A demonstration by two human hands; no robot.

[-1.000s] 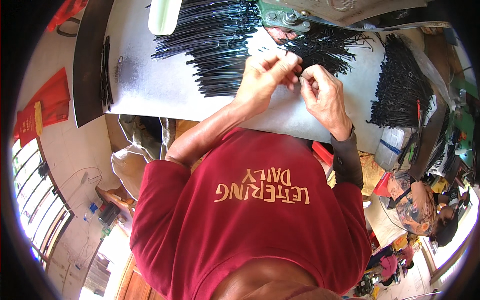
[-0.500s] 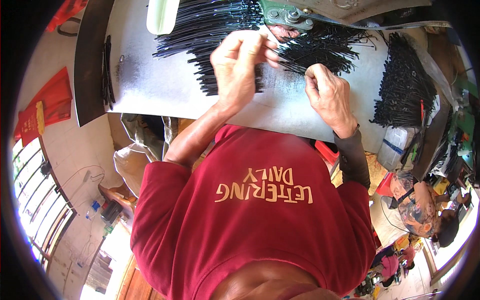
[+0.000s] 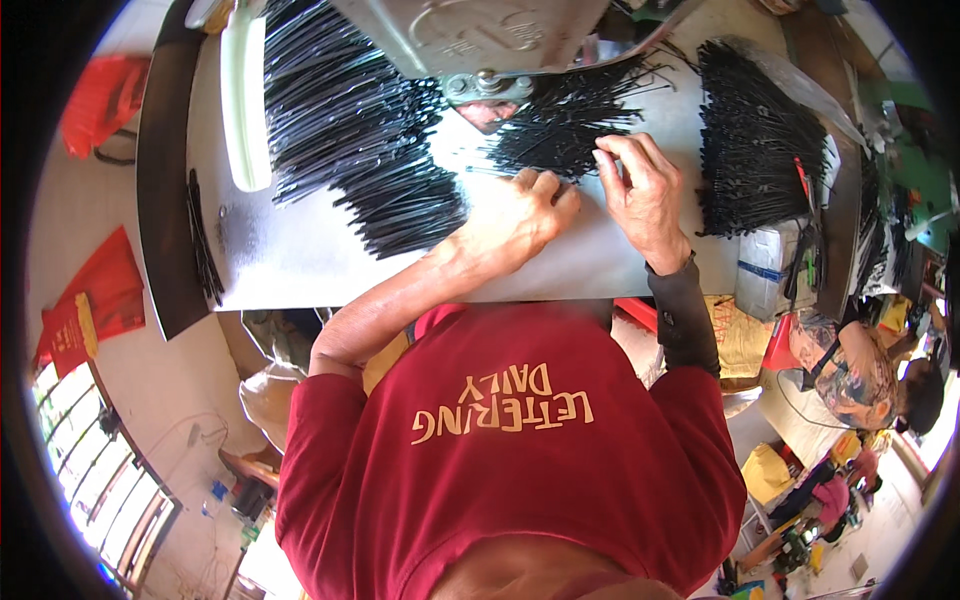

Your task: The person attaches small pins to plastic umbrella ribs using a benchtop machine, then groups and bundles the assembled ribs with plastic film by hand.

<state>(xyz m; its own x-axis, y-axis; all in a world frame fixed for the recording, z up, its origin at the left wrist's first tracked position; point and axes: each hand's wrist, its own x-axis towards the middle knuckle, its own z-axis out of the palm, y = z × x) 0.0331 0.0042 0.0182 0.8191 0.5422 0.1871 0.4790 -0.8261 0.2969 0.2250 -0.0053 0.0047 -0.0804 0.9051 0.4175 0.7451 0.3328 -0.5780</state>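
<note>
My left hand (image 3: 525,218) is closed, fingers curled, at the near edge of a heap of thin black rods (image 3: 565,120); anything in its fingers is hidden. Just right of that heap is my right hand (image 3: 648,195), thumb and forefinger brought together at the tips. What lies between those tips is too small to make out. A wide layer of black rods (image 3: 350,130) is spread left of my left hand, roughly side by side. Beyond the hands stands a machine (image 3: 470,35) with a bolted green block (image 3: 487,88) at its lower end.
The pale metal tabletop (image 3: 300,265) carries another dense stack of black rods (image 3: 755,140) on the right. At the left are a long whitish trough (image 3: 245,110) and a few loose rods (image 3: 203,240) by a dark raised edge (image 3: 165,190). A person in patterned clothing (image 3: 845,370) is at far right.
My left hand has come down from near the machine block toward me, its fingers now curled. My right hand's thumb and forefinger have tilted upward. The whole view has shifted too.
</note>
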